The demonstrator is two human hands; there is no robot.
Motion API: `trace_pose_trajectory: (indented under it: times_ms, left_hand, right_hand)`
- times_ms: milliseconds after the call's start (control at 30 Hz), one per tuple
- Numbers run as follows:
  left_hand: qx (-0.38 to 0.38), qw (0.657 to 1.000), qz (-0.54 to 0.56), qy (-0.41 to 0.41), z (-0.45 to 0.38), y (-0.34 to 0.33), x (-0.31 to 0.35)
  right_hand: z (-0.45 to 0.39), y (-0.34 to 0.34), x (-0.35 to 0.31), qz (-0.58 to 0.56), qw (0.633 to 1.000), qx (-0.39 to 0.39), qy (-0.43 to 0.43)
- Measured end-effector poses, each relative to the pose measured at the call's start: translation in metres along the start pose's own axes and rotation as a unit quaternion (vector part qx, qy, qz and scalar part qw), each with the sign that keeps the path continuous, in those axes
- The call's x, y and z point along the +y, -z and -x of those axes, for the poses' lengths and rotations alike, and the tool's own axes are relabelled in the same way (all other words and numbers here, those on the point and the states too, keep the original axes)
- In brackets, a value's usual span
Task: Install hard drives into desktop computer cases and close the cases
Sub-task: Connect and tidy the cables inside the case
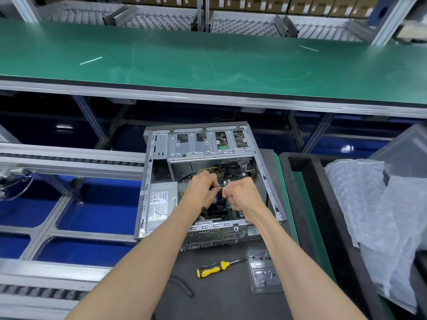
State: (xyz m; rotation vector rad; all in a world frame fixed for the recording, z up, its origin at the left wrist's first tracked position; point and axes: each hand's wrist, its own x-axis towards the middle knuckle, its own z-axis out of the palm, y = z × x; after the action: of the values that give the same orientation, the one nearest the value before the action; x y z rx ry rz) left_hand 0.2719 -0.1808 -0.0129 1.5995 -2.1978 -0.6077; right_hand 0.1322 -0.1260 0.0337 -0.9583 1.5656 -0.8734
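Note:
An open grey desktop case [147, 181] lies on its side on a dark mat, side panel off. Its drive cage [208, 146] runs across the far end and a power supply [161, 202] sits at the left. Both my hands are inside, over the motherboard. My left hand [202, 191] and my right hand [239, 195] have curled fingers and pinch a thin white tie or cable [222, 189] between them. Yellow and black wires [208, 170] lie just beyond my left hand. No hard drive is plainly visible.
A yellow-and-black screwdriver [213, 269] lies on the mat in front of the case, beside a clear plastic tray [263, 271]. Bubble wrap [369, 215] fills a black bin at the right. A roller conveyor [69, 158] runs at the left, a green belt [208, 58] beyond.

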Motion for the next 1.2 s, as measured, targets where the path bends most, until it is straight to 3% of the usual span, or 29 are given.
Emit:
trace_pose_trajectory:
  times_ms: [300, 533, 700, 867, 967, 1033, 1100, 1200]
  left_hand:
    - [-0.030, 0.999, -0.021, 0.029, 0.005, 0.002, 0.004]
    - [-0.028, 0.999, -0.029, 0.027, 0.011, 0.003, 0.007]
    - [-0.024, 0.999, -0.029, 0.030, 0.014, 0.006, 0.009]
    - [-0.014, 0.998, -0.055, -0.009, 0.017, 0.014, 0.016]
    - [-0.017, 0.994, -0.096, -0.049, 0.020, 0.025, 0.018]
    - [-0.014, 0.991, -0.112, -0.072, 0.022, 0.034, 0.015]
    - [-0.005, 0.990, -0.094, -0.102, 0.026, 0.043, 0.008]
    - [0.001, 0.991, -0.062, -0.120, 0.034, 0.050, -0.003]
  right_hand:
    - [0.012, 0.000, 0.006, 0.242, 0.966, 0.043, 0.086]
    - [0.024, 0.007, 0.013, 0.292, 0.945, 0.057, 0.134]
    - [0.039, -0.001, 0.026, 0.357, 0.906, 0.077, 0.212]
    - [0.062, -0.012, 0.037, 0.280, 0.873, 0.148, 0.370]
    - [0.083, -0.022, 0.055, 0.305, 0.819, 0.102, 0.476]
    - [0.094, -0.035, 0.073, 0.337, 0.797, 0.034, 0.499]
    - [0.101, -0.053, 0.090, 0.394, 0.793, -0.056, 0.462]
    - [0.105, -0.089, 0.115, 0.475, 0.805, -0.144, 0.324]
